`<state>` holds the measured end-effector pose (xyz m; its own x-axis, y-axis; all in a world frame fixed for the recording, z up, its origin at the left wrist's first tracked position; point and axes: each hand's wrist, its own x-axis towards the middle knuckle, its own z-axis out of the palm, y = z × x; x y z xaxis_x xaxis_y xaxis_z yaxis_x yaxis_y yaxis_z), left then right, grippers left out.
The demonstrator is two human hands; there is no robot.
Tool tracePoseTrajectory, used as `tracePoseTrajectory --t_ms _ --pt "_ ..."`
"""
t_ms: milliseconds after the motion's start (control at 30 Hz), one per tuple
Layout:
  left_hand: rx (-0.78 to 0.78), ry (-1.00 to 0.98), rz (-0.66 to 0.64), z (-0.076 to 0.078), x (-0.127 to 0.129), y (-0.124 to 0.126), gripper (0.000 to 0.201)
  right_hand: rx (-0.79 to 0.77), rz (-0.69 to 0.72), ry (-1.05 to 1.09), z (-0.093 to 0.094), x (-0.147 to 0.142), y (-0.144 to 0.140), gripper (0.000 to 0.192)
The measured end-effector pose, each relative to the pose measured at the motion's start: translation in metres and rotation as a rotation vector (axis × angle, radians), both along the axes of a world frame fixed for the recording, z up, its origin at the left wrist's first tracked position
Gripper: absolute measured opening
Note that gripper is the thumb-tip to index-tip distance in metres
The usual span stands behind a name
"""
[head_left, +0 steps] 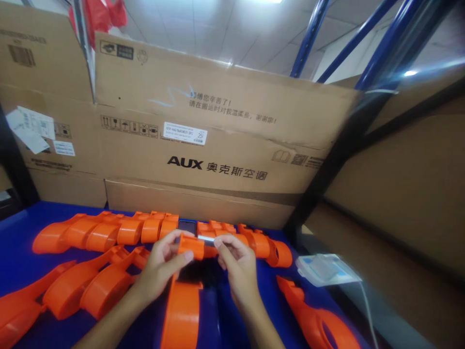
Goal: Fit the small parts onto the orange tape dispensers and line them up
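My left hand [158, 269] is closed around the upper end of an orange plastic tape dispenser [182, 310]. Its thumb presses on the front of that end, and the broad curved body hangs below toward me. Between the thumb and fingers of my right hand [238, 261] is one end of a narrow silvery strip [206, 239]. The strip's other end reaches the dispenser's top edge; whether it sits in a slot there, I cannot tell. Part of my left fingers is hidden behind the orange plastic.
Rows of similar orange dispensers [103, 236] lie on the blue tabletop [240, 315], with another dispenser [319, 320] at right. A dark phone-like object [187, 226] lies behind my hands. A clear plastic case [327, 269] sits at right. Cardboard [145, 160] walls the back.
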<state>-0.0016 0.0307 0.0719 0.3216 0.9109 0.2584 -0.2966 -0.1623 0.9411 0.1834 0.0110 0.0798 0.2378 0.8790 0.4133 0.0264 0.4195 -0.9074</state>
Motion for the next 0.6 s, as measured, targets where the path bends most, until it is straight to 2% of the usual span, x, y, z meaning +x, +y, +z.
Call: tracePoseTrajectory --t_ms 333,533,600 --pt "-0.069 -0.046 0.037 0.004 -0.006 0.0 0.041 -0.019 -0.004 0.019 0.002 -0.003 -0.003 0.02" --pt "-0.097 -0.072 0.011 0.004 -0.017 0.012 0.046 -0.014 -0.024 0.016 0.001 -0.004 -0.003 0.024" --pt "-0.109 -0.127 0.045 0.007 -0.022 0.016 0.044 0.001 -0.062 0.041 0.001 -0.001 0.0 0.026"
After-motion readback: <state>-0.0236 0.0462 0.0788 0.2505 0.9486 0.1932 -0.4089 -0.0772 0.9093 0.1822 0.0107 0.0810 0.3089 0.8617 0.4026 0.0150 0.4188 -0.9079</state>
